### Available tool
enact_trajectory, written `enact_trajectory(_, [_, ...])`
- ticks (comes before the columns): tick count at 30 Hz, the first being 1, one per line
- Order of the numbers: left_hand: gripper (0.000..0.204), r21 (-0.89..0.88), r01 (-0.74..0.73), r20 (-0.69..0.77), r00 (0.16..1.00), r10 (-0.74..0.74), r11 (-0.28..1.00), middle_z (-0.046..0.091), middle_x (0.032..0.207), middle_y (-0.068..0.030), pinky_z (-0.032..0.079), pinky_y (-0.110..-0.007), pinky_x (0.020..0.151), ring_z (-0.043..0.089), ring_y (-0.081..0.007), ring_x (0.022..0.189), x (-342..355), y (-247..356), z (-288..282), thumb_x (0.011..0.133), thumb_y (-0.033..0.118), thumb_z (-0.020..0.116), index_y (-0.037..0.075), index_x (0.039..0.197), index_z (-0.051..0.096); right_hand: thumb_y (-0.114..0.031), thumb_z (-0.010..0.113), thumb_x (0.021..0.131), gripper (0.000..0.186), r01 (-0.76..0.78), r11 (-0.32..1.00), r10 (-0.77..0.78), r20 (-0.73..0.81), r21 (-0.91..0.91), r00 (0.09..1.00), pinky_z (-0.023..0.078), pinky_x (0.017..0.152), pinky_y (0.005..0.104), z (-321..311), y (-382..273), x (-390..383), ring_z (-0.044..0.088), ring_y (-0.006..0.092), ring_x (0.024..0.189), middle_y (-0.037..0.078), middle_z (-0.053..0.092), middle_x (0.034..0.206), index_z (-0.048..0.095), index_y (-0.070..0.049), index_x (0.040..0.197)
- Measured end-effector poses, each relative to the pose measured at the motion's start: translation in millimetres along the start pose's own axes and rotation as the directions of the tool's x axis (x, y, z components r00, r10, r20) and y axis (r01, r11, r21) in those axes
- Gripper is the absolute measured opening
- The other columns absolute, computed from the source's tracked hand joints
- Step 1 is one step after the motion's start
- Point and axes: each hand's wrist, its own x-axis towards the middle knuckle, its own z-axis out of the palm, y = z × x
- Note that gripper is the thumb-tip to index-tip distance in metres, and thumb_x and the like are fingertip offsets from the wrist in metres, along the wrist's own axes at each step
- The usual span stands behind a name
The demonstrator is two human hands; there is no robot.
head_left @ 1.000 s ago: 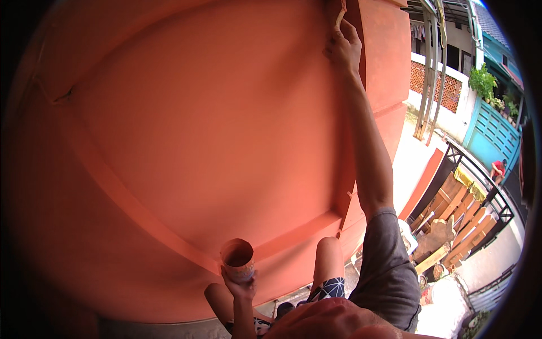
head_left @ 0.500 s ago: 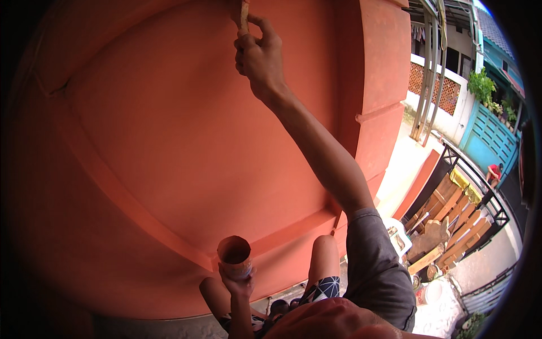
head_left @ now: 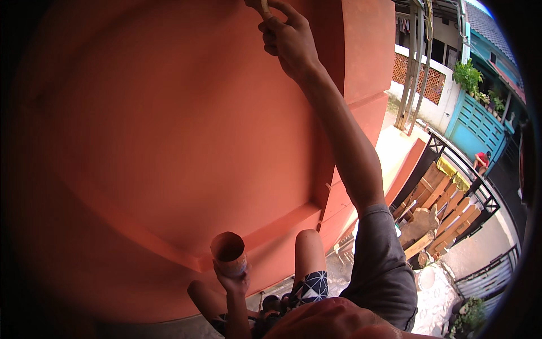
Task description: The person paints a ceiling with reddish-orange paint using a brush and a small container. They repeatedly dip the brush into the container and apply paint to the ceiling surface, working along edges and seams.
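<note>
My right hand (head_left: 288, 37) is raised high against the orange-red wall (head_left: 141, 130), closed around a brush handle (head_left: 264, 7) whose head is cut off by the top edge. Low at the centre, my left hand (head_left: 231, 279) grips a small open can (head_left: 228, 252) coated with orange paint, held upright close to the wall's raised ledge (head_left: 265, 229). My bare knee (head_left: 309, 248) and patterned shorts show just right of the can.
A wall corner (head_left: 339, 113) runs down at the right. Far below on the right lie stacked wooden planks (head_left: 437, 206), a black metal railing (head_left: 463, 169), a teal gate (head_left: 477, 127), a white bucket (head_left: 424, 278) and a person in red (head_left: 483, 160).
My right hand with the brush has swept left across the wall from the corner toward the upper centre. The left hand and can have stayed nearly still.
</note>
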Motion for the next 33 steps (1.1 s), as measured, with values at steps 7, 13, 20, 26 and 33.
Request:
enact_trajectory(7, [0.078, -0.018, 0.025, 0.004, 1.000, -0.025, 1.000, 0.065, 0.096, -0.0155, 0.047, -0.030, 0.032, 0.060, -0.0277, 0.057, 12.6, -9.0, 16.6, 0.091, 0.074, 0.048, 0.004, 0.126, 0.056, -0.007, 0.056, 0.101, 0.030, -0.005, 0.933, -0.042, -0.122, -0.359, 0.992, 0.041, 0.047, 0.0259, -68.5, -36.2, -1.7, 0.049, 0.0127, 0.053, 0.004, 0.058, 0.078, 0.060, -0.007, 0.131])
enact_trajectory(13, [0.078, -0.097, 0.047, 0.005, 0.999, -0.047, 0.994, 0.064, 0.094, -0.0150, 0.046, -0.028, 0.031, 0.059, -0.0267, 0.056, 19.4, -20.6, 22.0, 0.093, 0.074, 0.046, 0.003, 0.123, 0.057, -0.007, 0.064, 0.094, 0.050, 0.047, 0.512, -0.119, -0.017, -0.857, 0.993, 0.035, 0.046, 0.0209, -78.7, -102.3, -34.7, 0.044, 0.0032, 0.055, -0.001, 0.057, 0.070, 0.057, -0.010, 0.144])
enact_trajectory(20, [0.078, -0.098, 0.064, -0.013, 0.998, -0.066, 0.993, 0.064, 0.089, -0.0157, 0.042, -0.027, 0.031, 0.058, -0.0254, 0.056, 13.4, -7.4, 22.2, 0.092, 0.074, 0.046, 0.004, 0.126, 0.056, -0.006, 0.048, 0.105, 0.041, -0.092, 0.732, 0.121, -0.003, -0.675, 0.993, 0.052, 0.063, 0.0262, -51.7, -124.8, -69.4, 0.062, 0.0121, 0.074, 0.020, 0.074, 0.098, 0.040, -0.008, 0.145])
enact_trajectory(26, [0.080, -0.129, 0.047, -0.141, 0.988, -0.065, 0.991, 0.064, 0.082, -0.0144, 0.041, -0.026, 0.032, 0.058, -0.0231, 0.053, 15.6, 4.0, 1.8, 0.091, 0.077, 0.045, 0.005, 0.123, 0.058, -0.006, 0.042, 0.105, 0.024, -0.334, 0.929, 0.331, -0.046, -0.159, 0.942, 0.050, 0.071, 0.0239, -42.2, -65.0, -107.2, 0.062, 0.0148, 0.084, 0.023, 0.068, 0.110, 0.055, 0.000, 0.124])
enact_trajectory(33, [0.083, -0.174, 0.085, -0.116, 0.988, -0.106, 0.981, 0.063, 0.075, -0.0142, 0.041, -0.027, 0.033, 0.056, -0.0221, 0.049, 15.5, 44.9, -19.0, 0.089, 0.080, 0.044, 0.005, 0.119, 0.059, -0.032, 0.052, 0.099, 0.059, -0.094, 0.921, 0.149, 0.119, -0.378, 0.982, 0.052, 0.089, 0.0366, -0.9, -24.0, -128.4, 0.057, 0.0304, 0.118, 0.029, 0.050, 0.142, 0.044, 0.004, 0.146])
